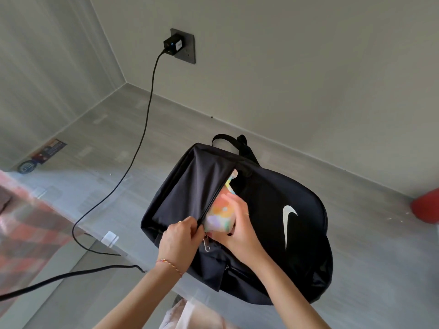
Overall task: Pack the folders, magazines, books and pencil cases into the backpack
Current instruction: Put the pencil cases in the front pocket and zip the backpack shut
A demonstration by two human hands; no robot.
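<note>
A black backpack (273,210) with a white swoosh logo lies on a glass table, its zip opening facing me. A pastel, multicoloured pencil case (221,212) sticks halfway out of that opening; its lower part is hidden inside. My left hand (180,238) pinches the fabric edge of the opening by the zip, just above a dangling zip pull (207,245). My right hand (240,222) grips the pencil case from the right, fingers curled over it. No folders, magazines or books are visible.
The glass table (102,198) stands against a grey wall. A black charger (172,45) sits in a wall socket, and its cable (142,129) runs down across the table's left part. A red object (425,207) lies at the right edge. Stickers (40,155) sit far left.
</note>
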